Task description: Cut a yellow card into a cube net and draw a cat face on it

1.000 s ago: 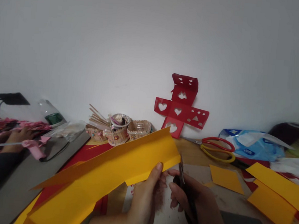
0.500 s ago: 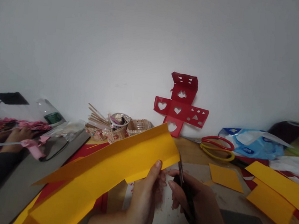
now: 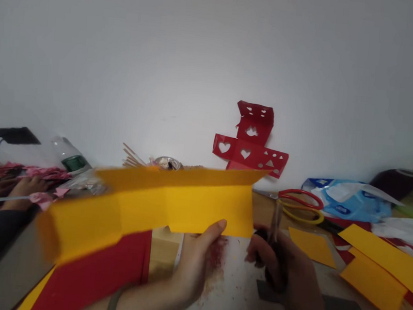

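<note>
A long strip of folded yellow card [image 3: 205, 201] spans the middle of the view, creased lengthwise and across, with its left end bent. My left hand [image 3: 196, 256] pinches its lower edge near the right end, thumb on the face towards me and fingers hidden behind. Just right of the card, my right hand [image 3: 286, 270] is closed around a pair of dark-handled scissors [image 3: 275, 225], blades pointing up and apart from the card. Motion blurs the scissors, so whether the blades are parted is unclear.
A red cut-out paper cross [image 3: 245, 146] leans on the wall. Red-and-yellow-handled scissors [image 3: 301, 213], a blue wipes packet [image 3: 348, 200] and yellow card pieces [image 3: 372, 285] lie right. Red card [image 3: 107, 274] lies below the strip. Another person's hand [image 3: 27, 194] is at far left.
The yellow card has swung closer to level, its left end rising and its right end dropping, uncovering red card below. My right hand and the scissors have moved right, away from the card's edge.
</note>
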`<action>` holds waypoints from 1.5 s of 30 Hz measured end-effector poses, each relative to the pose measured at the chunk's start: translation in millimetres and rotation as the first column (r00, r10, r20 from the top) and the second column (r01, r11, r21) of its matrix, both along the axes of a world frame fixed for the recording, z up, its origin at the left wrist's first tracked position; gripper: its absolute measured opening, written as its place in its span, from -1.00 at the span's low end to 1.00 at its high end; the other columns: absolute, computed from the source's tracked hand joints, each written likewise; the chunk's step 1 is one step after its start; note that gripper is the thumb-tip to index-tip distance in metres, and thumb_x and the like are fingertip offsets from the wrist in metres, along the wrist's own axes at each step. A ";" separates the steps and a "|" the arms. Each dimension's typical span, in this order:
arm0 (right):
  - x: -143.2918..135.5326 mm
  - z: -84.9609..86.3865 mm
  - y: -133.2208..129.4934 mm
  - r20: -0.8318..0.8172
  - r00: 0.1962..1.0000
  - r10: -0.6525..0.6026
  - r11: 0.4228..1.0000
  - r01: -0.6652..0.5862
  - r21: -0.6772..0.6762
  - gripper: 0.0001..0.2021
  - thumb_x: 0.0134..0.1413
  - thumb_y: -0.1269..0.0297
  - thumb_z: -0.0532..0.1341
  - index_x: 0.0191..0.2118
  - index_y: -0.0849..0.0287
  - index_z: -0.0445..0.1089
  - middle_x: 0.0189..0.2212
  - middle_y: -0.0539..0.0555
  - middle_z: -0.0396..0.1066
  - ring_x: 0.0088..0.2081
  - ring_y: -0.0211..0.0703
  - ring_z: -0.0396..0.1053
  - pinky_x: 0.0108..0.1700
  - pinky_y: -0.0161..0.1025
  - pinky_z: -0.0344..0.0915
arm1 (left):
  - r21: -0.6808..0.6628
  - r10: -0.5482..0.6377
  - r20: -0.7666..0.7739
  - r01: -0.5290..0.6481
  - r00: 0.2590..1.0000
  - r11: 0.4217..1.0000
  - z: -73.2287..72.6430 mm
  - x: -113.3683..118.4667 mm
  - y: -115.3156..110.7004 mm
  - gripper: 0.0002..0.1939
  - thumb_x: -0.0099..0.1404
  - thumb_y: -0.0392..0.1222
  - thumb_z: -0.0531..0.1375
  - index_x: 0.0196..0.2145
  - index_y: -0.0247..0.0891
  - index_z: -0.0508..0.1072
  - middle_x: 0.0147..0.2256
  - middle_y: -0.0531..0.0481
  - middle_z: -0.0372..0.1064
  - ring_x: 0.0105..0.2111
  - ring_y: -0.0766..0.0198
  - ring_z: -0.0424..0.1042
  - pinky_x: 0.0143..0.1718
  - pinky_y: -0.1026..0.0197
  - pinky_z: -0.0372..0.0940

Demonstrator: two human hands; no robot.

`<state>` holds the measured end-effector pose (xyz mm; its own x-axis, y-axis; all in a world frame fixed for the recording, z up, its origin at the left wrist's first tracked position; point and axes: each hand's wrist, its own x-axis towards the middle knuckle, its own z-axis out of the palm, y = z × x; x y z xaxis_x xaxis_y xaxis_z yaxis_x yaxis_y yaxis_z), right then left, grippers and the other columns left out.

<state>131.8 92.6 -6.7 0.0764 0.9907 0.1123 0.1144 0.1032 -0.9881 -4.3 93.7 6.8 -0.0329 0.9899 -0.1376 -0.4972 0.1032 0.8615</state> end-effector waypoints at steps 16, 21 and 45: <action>40.2 6.9 21.9 -0.104 0.990 -0.095 0.994 0.099 0.036 -0.56 -0.31 0.07 0.36 -0.25 0.13 0.33 -0.58 -0.03 0.41 -0.57 -0.25 0.29 -0.54 -0.33 0.23 | 0.236 -0.111 -0.339 0.199 0.934 0.951 2.7 -43.4 21.3 -0.70 -0.12 -0.27 0.24 -0.33 -0.28 0.48 -0.31 -0.05 0.48 -0.19 0.05 0.39 -0.16 0.11 0.27; 35.6 15.6 18.0 -0.016 0.981 -0.193 0.980 0.192 -0.049 -0.64 -0.44 0.04 0.32 -0.44 0.14 0.33 -0.65 -0.01 0.39 -0.59 -0.25 0.28 -0.57 -0.35 0.20 | 0.325 0.034 -0.288 0.064 0.957 0.943 3.9 -38.4 31.5 -0.81 -0.07 -0.28 0.21 -0.40 -0.29 0.48 -0.39 0.01 0.47 -0.36 0.19 0.42 -0.32 0.24 0.28; 17.6 11.4 7.0 0.318 0.938 -0.137 0.988 0.109 0.105 -0.70 -0.13 0.02 0.23 -0.31 0.11 0.39 -0.72 -0.08 0.26 -0.73 -0.29 0.09 -0.69 -0.33 0.11 | 0.048 -0.066 0.081 0.063 0.994 0.997 17.2 -23.0 25.4 -0.53 -0.13 -0.43 0.31 -0.17 -0.29 0.46 -0.22 -0.07 0.50 -0.19 0.15 0.46 -0.07 0.13 0.28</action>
